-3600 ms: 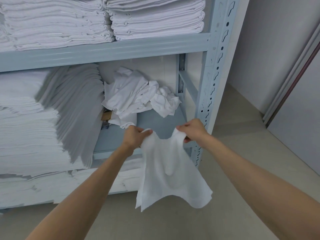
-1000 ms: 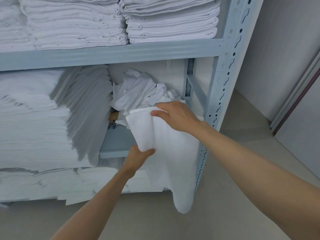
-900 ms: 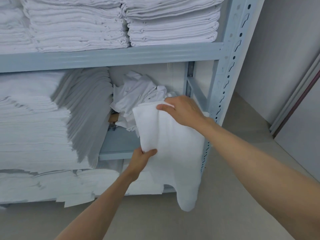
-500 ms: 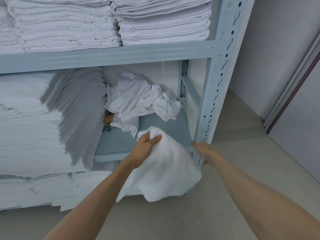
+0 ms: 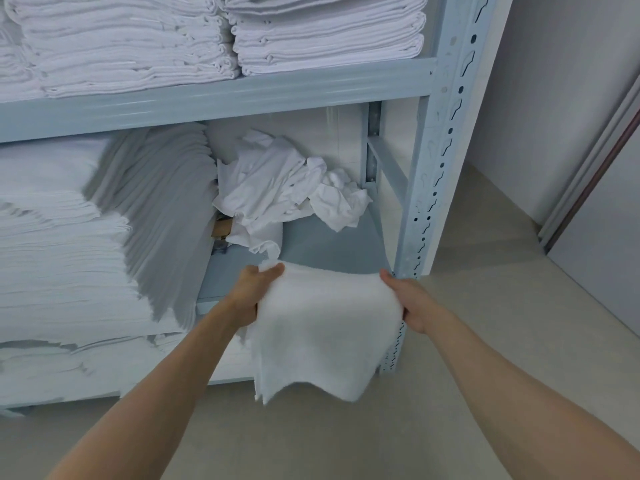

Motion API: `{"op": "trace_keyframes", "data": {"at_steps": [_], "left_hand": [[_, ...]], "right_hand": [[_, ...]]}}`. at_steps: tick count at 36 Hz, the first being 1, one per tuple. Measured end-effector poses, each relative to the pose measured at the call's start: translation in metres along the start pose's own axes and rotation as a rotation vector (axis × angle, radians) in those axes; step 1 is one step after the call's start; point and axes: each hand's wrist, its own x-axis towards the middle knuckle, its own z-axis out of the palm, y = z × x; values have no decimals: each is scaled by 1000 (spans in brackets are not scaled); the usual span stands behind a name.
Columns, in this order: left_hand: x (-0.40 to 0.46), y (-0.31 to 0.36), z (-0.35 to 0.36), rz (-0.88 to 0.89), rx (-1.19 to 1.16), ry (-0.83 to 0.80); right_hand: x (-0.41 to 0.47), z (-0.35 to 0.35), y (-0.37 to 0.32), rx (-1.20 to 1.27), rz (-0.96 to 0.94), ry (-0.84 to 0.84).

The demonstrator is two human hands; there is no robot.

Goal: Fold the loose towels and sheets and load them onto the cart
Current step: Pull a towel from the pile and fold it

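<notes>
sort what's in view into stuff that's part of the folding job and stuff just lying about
Part of the job:
- white towel, held by the left hand and right hand
- crumpled loose linen on the middle shelf

Just lying about:
- folded stacks on the top shelf
- leaning stacks at left
- brown cardboard piece beside the loose linen

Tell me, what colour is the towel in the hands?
White. The towel shows plainly in the head view, held between the left hand and right hand.
</notes>
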Motion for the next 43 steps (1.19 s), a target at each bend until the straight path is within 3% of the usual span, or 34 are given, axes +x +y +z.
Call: {"op": "trace_keyframes", "data": {"at_steps": [4,7,16,22,28,36,43], "left_hand": [[5,3,-2,-117,-173,72],[12,9,-7,-52,-200,49],[13,7,3,265,432,-184],[19,6,12,291,432,-61],[24,0,20,285,451,-53],[18,-4,24,303,559,-225],[18,-10,27,225,647,-253]], "right_hand": [[-2,8,-29,-107,-92,31],[-5,7,-47,-108,-97,1],[-3,-14,-70,-104,-85,-191],[-2,-30,-75,-350,2,-296],[-6,-34,-72,-754,56,-229],[-1,-35,-57,-690,50,-175],[0,-35,-50,-1029,-68,-141]]}}
